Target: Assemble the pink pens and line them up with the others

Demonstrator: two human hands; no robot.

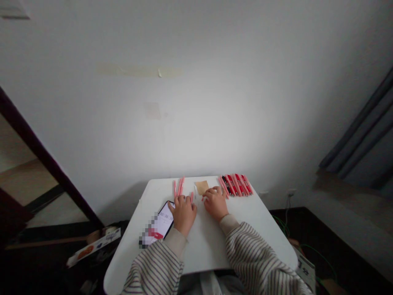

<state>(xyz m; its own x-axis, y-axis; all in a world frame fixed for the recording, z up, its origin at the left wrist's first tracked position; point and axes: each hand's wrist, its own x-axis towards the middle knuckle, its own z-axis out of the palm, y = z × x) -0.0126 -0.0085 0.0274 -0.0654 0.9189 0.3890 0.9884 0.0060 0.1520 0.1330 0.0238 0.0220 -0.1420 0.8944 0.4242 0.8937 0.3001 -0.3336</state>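
My left hand [183,212] rests on the white table [245,229] with its fingers curled around a pink pen [192,198]. Just right of it, my right hand [215,203] is closed in a pinch over something small and pale that I cannot make out. Two more pink pens [179,187] lie side by side beyond my left hand. A row of several red and pink pens [236,185] lies at the table's far right, close to my right hand's fingertips. A small tan paper square [202,187] sits between the two pen groups.
A phone [159,224] with a lit screen lies at my left wrist. The table stands against a white wall. A flat printed box [93,247] lies on the dark floor at left, cables and a wall socket [291,192] at right, and grey curtains [365,139] at far right.
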